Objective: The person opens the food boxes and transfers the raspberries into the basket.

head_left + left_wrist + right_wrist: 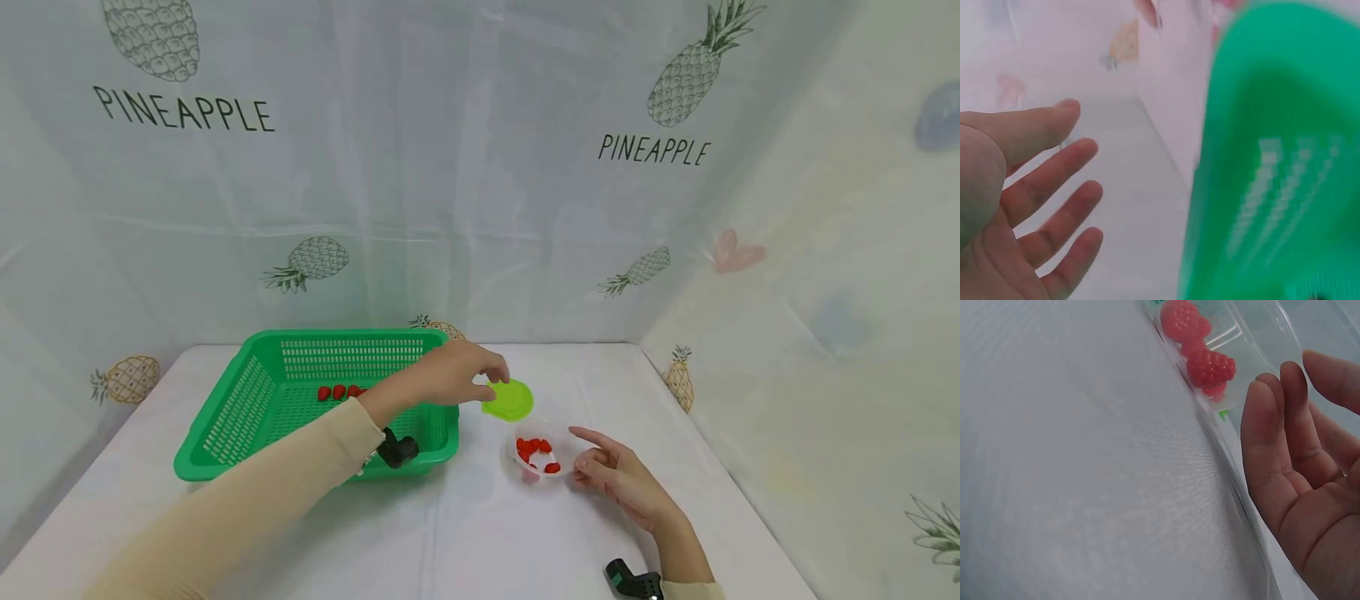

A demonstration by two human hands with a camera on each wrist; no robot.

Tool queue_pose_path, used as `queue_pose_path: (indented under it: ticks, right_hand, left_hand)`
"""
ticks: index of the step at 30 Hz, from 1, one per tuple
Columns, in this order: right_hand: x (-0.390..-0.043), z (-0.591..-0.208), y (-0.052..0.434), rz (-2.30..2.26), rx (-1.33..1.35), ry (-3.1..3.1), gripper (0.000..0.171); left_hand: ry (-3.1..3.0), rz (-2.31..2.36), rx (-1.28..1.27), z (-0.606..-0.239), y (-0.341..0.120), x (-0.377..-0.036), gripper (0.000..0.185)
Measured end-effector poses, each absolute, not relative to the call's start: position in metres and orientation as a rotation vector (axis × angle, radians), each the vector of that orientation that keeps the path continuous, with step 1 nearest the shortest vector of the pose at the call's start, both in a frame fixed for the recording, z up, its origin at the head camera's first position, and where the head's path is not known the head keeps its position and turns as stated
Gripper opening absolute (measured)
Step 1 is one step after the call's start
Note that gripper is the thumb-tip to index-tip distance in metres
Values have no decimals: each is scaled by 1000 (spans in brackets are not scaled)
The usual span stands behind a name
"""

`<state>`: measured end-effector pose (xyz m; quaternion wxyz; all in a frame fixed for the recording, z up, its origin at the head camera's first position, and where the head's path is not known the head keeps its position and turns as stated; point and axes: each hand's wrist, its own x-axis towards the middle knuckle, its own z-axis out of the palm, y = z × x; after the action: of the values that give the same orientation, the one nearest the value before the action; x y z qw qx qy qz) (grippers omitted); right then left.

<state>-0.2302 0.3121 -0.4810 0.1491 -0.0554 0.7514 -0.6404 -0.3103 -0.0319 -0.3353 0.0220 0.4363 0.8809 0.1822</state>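
Observation:
In the head view a round clear plastic tub [567,440] stands on the table with several red raspberries [1210,367] inside it. My right hand [618,479] is at the tub's right side, fingers loosely bent; whether the fingertips touch its wall I cannot tell. My left hand [459,373] hovers between the green basket and a lime-green lid [513,403], its fingers relaxed and spread around nothing. The lid lies flat just behind the tub. Inside the green basket [337,334], a short row of red berries [339,392] shows, partly hidden by my left forearm.
A white cloth covers the table [480,542], and a printed pineapple curtain [450,167] hangs behind it and along the sides. A black strapped device [633,579] sits on my right wrist, another [397,450] on the left.

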Motion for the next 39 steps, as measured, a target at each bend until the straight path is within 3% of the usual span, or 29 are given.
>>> queue_pose_path:
  ticks: [12,39]
  right_hand:
    - [-231,-481,313,-1854,-198,2146,67]
    - [-228,-482,315,-1880,-212,2125,67]
  left_hand:
    - [2694,503,1295,-372,31,-295,33]
    - [2813,501,1138,-430,67,-282,36]
